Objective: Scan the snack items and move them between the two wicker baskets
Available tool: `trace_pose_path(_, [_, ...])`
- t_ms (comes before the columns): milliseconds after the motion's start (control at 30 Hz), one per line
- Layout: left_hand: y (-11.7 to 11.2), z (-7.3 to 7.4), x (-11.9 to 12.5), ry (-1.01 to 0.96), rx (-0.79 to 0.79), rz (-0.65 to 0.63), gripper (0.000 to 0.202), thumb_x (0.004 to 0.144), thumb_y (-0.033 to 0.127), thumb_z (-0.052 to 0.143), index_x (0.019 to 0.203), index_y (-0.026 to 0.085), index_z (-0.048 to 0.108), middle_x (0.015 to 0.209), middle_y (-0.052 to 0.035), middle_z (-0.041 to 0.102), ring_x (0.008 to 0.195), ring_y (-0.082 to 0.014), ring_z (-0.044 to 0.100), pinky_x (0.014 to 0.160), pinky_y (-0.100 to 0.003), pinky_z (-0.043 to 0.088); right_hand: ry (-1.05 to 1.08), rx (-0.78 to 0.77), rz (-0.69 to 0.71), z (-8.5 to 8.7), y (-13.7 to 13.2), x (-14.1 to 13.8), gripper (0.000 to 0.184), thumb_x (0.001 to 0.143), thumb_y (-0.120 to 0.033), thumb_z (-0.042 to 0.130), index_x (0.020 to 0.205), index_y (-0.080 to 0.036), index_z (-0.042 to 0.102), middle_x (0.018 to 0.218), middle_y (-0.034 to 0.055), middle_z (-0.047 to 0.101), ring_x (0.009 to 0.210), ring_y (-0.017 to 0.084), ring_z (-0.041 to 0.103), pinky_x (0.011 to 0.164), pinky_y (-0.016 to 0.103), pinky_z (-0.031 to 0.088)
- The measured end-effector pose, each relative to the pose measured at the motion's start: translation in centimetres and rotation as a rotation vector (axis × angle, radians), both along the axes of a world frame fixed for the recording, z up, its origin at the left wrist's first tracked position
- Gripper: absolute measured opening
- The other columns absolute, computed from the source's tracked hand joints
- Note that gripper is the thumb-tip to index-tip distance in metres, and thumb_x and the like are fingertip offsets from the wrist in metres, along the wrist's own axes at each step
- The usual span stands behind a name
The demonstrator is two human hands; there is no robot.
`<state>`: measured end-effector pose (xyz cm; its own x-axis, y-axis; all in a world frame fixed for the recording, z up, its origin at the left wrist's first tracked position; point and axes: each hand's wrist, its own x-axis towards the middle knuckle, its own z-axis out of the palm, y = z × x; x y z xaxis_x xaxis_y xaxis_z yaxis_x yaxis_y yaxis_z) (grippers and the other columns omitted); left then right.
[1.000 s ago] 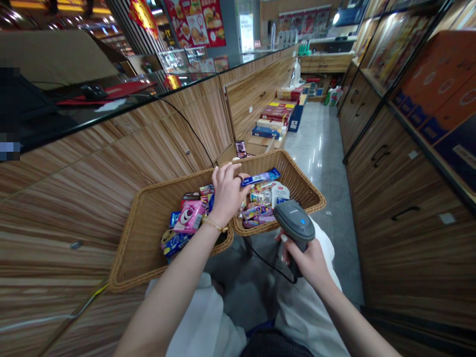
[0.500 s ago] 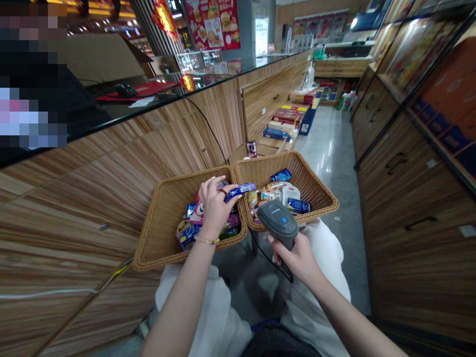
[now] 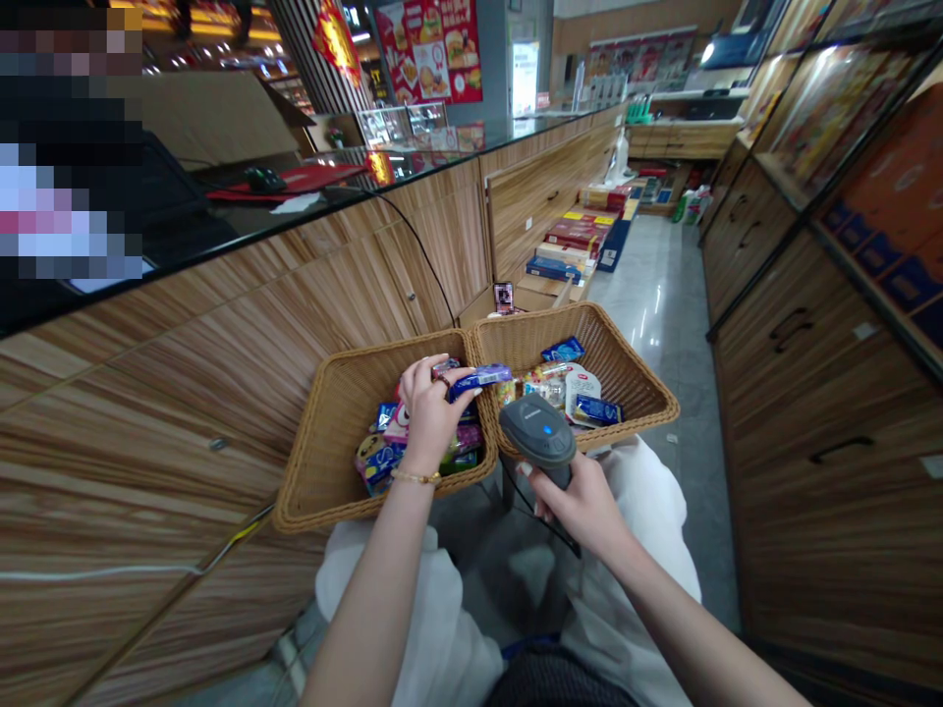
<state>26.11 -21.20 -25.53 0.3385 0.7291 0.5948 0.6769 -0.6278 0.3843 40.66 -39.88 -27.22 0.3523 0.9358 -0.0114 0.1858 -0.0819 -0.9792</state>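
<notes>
Right of the left basket (image 3: 313, 422), the right hand (image 3: 582, 506) clasps a scanner (image 3: 537, 427), its head pointing basketward. Over the basket's right side, the left hand (image 3: 431, 412) arches, pinching a blue packet (image 3: 482, 378). Behind the basket stands a wood-fronted counter (image 3: 360, 265); beyond it, rightward, stretches glossy grey floor (image 3: 663, 280).

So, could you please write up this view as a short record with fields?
Left hand: holding a slim blue-purple packet by one end
Right hand: gripping a grey scanner, its light blue
Left basket: assorted packets, a pink package partly hidden by the left hand
Right basket: assorted snacks, one blue packet near the far wall
Counter: mouse, red mat
</notes>
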Motion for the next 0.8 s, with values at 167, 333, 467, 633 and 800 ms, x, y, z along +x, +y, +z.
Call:
trace_pose_path(167, [0.13, -0.07, -0.03, 0.008, -0.013, 0.006, 0.028, 0.08, 0.029, 0.086, 0.107, 0.033, 0.08, 0.134, -0.0054, 0.064, 0.127, -0.0312, 0.049, 0.113, -0.049, 0.039, -0.012, -0.003, 0.005, 0.45, 0.01, 0.0, 0.013, 0.087, -0.032, 0.064, 0.081, -0.022, 0.059, 0.048, -0.0018, 0.066, 0.042, 0.019, 0.066, 0.046, 0.025, 0.05])
trace_pose_path(333, [0.41, -0.39, -0.07, 0.014, 0.011, 0.009, 0.023, 0.082, 0.03, 0.084, 0.105, 0.032, 0.081, 0.132, -0.0058, 0.066, 0.126, -0.0316, 0.05, 0.113, -0.049, 0.038, -0.013, -0.012, 0.01, 0.39, -0.11, 0.14, 0.016, 0.088, -0.034, 0.063, 0.079, -0.022, 0.059, 0.048, -0.0007, 0.067, 0.043, 0.019, 0.067, 0.047, 0.025, 0.051])
trace_pose_path(467, [0.32, -0.29, -0.05, 0.012, 0.006, 0.003, 0.024, 0.08, 0.028, 0.085, 0.103, 0.031, 0.081, 0.131, -0.0063, 0.066, 0.125, -0.0316, 0.051, 0.112, -0.049, 0.039, -0.003, -0.01, -0.002, 0.23, -0.17, 0.18, 0.017, 0.088, -0.036, 0.063, 0.078, -0.023, 0.057, 0.048, -0.0003, 0.067, 0.043, 0.019, 0.066, 0.047, 0.025, 0.05])
trace_pose_path(633, [0.12, -0.06, 0.01, -0.002, 0.011, -0.003, 0.028, 0.078, 0.026, 0.087, 0.105, 0.032, 0.081, 0.131, -0.0065, 0.065, 0.125, -0.0312, 0.051, 0.111, -0.049, 0.04, 0.014, -0.005, -0.014, 0.16, -0.27, 0.22, 0.018, 0.087, -0.036, 0.065, 0.078, -0.023, 0.056, 0.048, -0.001, 0.066, 0.041, 0.018, 0.065, 0.047, 0.025, 0.05])
trace_pose_path(800, [0.13, -0.04, -0.1, -0.054, 0.051, 0.059, 0.022, 0.084, 0.03, 0.082, 0.105, 0.029, 0.079, 0.13, -0.0066, 0.065, 0.126, -0.0316, 0.05, 0.112, -0.049, 0.038, 0.024, 0.032, 0.003, -0.15, -0.94, 0.44, 0.019, 0.089, -0.037, 0.065, 0.08, -0.022, 0.059, 0.05, -0.0002, 0.067, 0.043, 0.018, 0.065, 0.048, 0.025, 0.05])
